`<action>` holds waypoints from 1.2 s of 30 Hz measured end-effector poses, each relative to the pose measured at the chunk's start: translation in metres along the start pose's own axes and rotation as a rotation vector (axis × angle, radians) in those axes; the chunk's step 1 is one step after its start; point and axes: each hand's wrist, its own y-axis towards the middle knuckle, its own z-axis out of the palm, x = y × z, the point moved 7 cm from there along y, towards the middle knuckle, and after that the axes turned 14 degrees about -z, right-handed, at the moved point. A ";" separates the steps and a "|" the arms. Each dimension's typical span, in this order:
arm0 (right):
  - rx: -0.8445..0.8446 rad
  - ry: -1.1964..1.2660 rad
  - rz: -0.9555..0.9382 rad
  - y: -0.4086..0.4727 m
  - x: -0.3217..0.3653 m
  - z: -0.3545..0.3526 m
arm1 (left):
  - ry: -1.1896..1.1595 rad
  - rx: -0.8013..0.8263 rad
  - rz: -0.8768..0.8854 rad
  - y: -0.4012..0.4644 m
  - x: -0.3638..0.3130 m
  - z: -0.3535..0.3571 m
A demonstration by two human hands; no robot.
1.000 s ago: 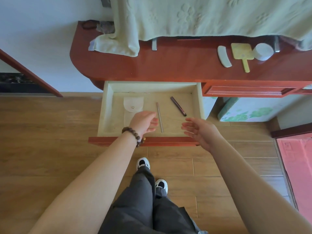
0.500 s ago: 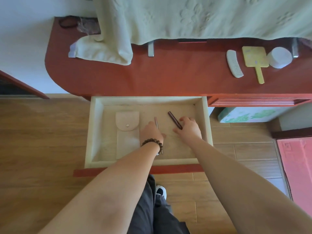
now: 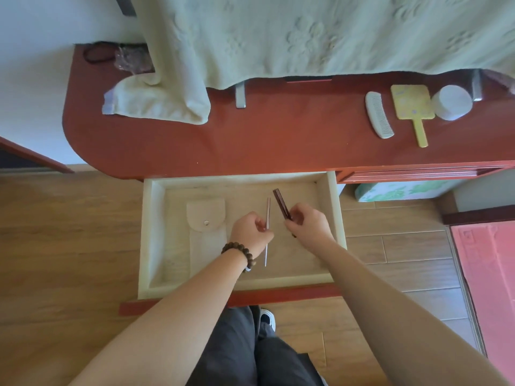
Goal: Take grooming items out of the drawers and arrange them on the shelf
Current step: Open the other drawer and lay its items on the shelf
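The pale drawer (image 3: 147, 232) stands pulled out under the red shelf (image 3: 278, 140). Inside it, my left hand (image 3: 249, 232), with a bead bracelet on the wrist, is closed on a thin silver stick (image 3: 267, 210) that pokes out above and below the fist. My right hand (image 3: 306, 222) grips a dark brown stick (image 3: 280, 201) whose far end points up and left. A beige snap pouch (image 3: 206, 218) lies flat in the drawer's left half. On the shelf's right part lie a white comb (image 3: 378, 115), a yellow hand mirror (image 3: 412, 107) and a white round jar (image 3: 452, 102).
A pale green towel (image 3: 306, 37) hangs over the shelf's back, its end heaped at left (image 3: 158, 101). A dark hair tie and a plastic wrap (image 3: 117, 55) sit at the far left corner. A closed drawer (image 3: 418, 174) is at right, a red mat (image 3: 487, 274) on the wood floor.
Both hands went from hovering over the drawer's front to reaching in; each has closed on a stick and lifted it slightly. The view has moved nearer the shelf.
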 end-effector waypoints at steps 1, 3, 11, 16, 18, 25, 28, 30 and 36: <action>-0.022 0.040 -0.024 -0.006 0.005 -0.008 | -0.055 0.022 0.034 -0.005 -0.006 -0.004; -0.090 0.113 -0.020 -0.013 0.013 -0.028 | -0.138 0.032 0.089 -0.012 -0.020 -0.015; -0.330 0.258 0.016 0.016 0.025 -0.108 | -0.236 -0.028 0.201 -0.004 -0.120 -0.045; -0.398 0.173 0.014 0.065 0.020 -0.152 | -0.136 -0.125 0.211 0.024 -0.184 -0.048; -0.370 0.122 0.024 0.086 0.019 -0.161 | -0.067 -0.179 0.178 0.034 -0.202 -0.045; -0.292 -0.111 0.013 0.128 0.017 -0.176 | 0.102 -0.376 0.085 0.042 -0.234 -0.034; -0.293 -0.176 0.017 0.132 0.015 -0.182 | 0.116 -0.399 0.113 0.044 -0.246 -0.029; -0.286 -0.203 0.020 0.133 0.012 -0.185 | 0.130 -0.411 0.138 0.045 -0.252 -0.025; -0.249 -0.245 -0.013 0.132 0.010 -0.185 | 0.165 -0.462 0.162 0.046 -0.255 -0.022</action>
